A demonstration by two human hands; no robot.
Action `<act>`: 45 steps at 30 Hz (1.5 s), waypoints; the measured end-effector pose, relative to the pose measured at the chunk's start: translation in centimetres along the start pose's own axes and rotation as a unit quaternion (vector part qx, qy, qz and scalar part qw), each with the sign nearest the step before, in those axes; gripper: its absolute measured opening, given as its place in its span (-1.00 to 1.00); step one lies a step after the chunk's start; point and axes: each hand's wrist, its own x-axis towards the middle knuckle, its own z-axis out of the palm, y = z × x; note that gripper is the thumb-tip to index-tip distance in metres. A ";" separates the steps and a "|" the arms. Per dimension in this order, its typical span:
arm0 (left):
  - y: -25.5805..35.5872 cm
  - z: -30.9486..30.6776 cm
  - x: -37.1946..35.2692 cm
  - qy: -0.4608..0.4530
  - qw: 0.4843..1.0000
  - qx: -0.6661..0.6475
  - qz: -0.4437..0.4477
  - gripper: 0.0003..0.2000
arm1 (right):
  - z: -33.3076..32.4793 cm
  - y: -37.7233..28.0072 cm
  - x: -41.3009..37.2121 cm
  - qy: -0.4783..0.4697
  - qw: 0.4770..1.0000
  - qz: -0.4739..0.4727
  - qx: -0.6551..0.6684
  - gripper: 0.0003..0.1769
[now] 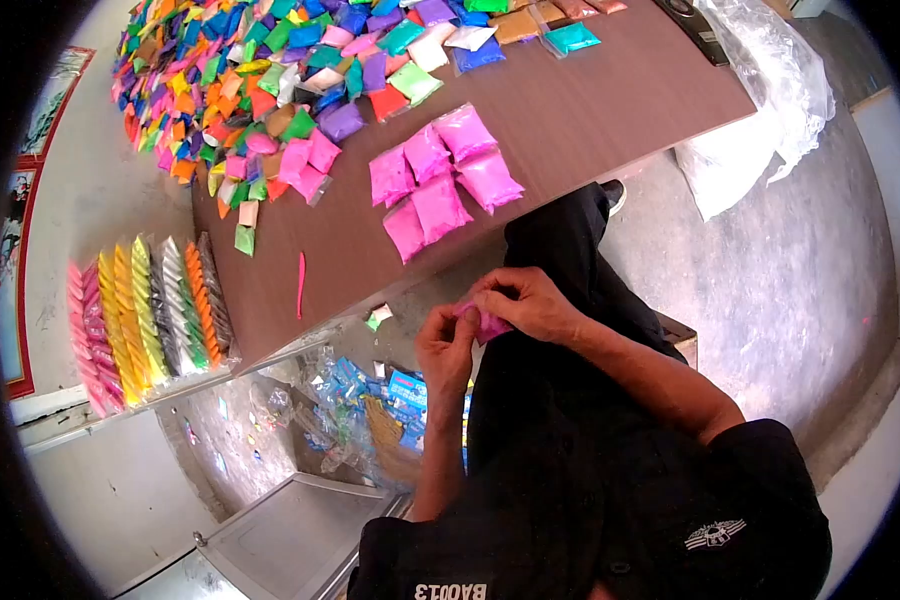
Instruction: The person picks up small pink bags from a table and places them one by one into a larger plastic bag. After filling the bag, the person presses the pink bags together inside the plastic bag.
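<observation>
Between both hands, over my lap, is a small pink packet (491, 326). My left hand (446, 342) pinches it from the left with thumb and fingers. My right hand (532, 304) grips its upper right part, the fingers curled. Much of the packet is covered by the fingers. On the brown table (610, 110) in front lies a block of several pink packets (436, 185), set side by side in clear wrapping. A thin pink plastic tool (301, 285) rests near the front edge of the tabletop.
A large heap of multicoloured packets (270, 90) covers the table's far left. Twisted coloured sticks in clear wrap (140, 320) stand at the left. Clear plastic bags (775, 90) hang off the right end. Below are blue packaging (405, 392) and scraps on the floor.
</observation>
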 end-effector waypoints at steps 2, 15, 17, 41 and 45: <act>0.2 0.1 -0.1 0.016 1.000 0.014 -0.001 -0.82 | 0.1 -0.4 -0.1 0.002 1.000 -0.019 0.024 -0.75; -0.8 -0.1 -0.8 -0.023 0.997 -0.022 -0.076 -0.74 | 0.4 0.4 -0.5 0.032 0.999 -0.044 0.002 -0.76; -1.6 -0.7 -0.8 -0.039 0.999 0.003 -0.035 -0.75 | 0.4 -0.1 -0.5 0.014 0.999 -0.029 0.009 -0.76; -0.7 0.7 -0.7 -0.091 0.994 -0.012 -0.064 -0.69 | 0.2 1.2 -0.2 0.033 0.999 -0.035 0.025 -0.76; -1.2 0.8 -0.3 -0.068 0.993 0.018 -0.092 -0.69 | -0.2 -0.1 -0.2 0.002 0.998 0.032 0.054 -0.77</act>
